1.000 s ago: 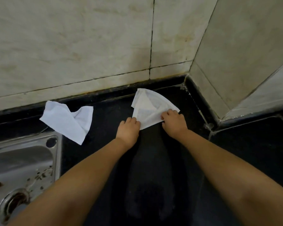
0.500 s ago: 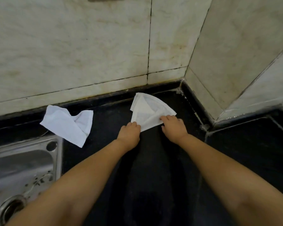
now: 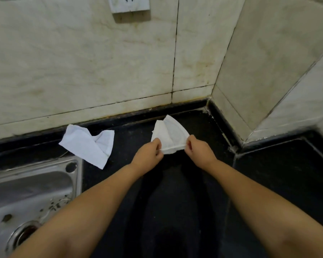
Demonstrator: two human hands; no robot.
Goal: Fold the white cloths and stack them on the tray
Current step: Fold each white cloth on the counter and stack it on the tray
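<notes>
A partly folded white cloth (image 3: 169, 135) lies on the black counter near the back corner. My left hand (image 3: 150, 154) pinches its near left corner and my right hand (image 3: 198, 149) pinches its near right corner, so the near edge is lifted and stretched between them. A second white cloth (image 3: 88, 146) lies crumpled on the counter to the left, beside the sink, with no hand on it. No tray is in view.
A steel sink (image 3: 28, 198) with a drain fills the lower left. Marble walls (image 3: 82, 62) meet in a corner at the back right, with a wall socket (image 3: 129, 4) above. The black counter (image 3: 278, 174) extends to the right.
Both hands went from pressing flat on the cloth's near edge to pinching its corners and lifting that edge. The camera view tilted up, revealing the socket.
</notes>
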